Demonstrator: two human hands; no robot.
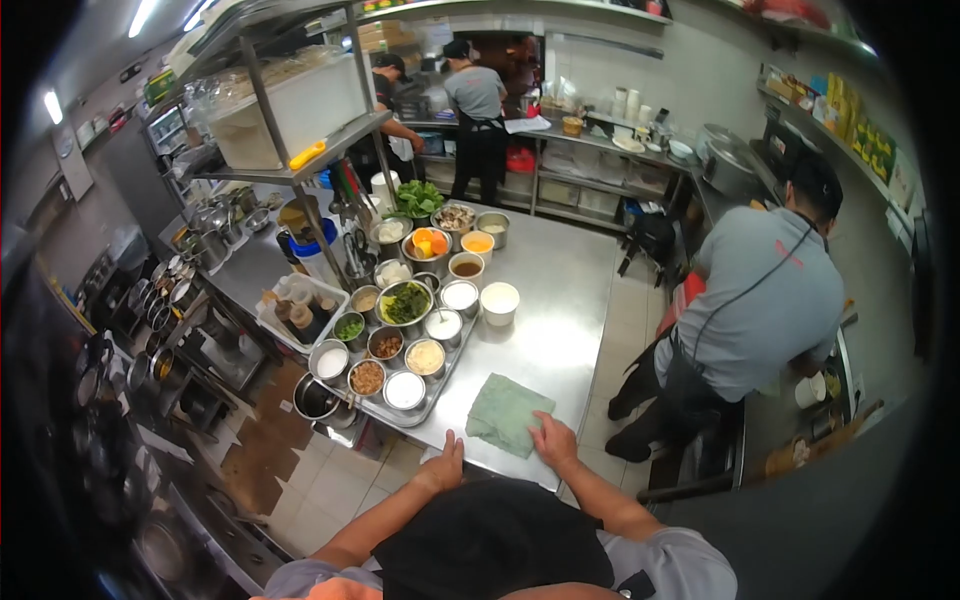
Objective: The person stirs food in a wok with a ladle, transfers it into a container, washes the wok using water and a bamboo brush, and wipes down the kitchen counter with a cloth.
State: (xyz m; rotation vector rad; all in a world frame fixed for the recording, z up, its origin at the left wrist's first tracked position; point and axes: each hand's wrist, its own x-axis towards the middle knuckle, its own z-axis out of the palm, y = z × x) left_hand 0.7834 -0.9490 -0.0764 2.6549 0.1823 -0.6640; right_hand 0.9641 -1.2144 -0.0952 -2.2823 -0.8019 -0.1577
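Observation:
A folded pale green cloth (508, 415) lies flat on the steel table (548, 300) near its front edge. My right hand (553, 440) is at the cloth's right side, with its bent fingers closed on that edge. At the table's front edge, to the left of the cloth, my left hand (443, 465) holds nothing. Its fingers are stretched out and point up. Beyond it, a metal tray (437, 398) bears several round containers, among them a tub of white contents (404, 391) and a bowl of dark leafy greens (405, 302).
A white tub (499, 303) stands right of the tray. Farther back are a bowl of orange pieces (427, 243) and leafy greens (418, 198). A shelf (300, 170) overhangs the left side. A co-worker (755, 300) bends over the right counter; two other people stand at the back.

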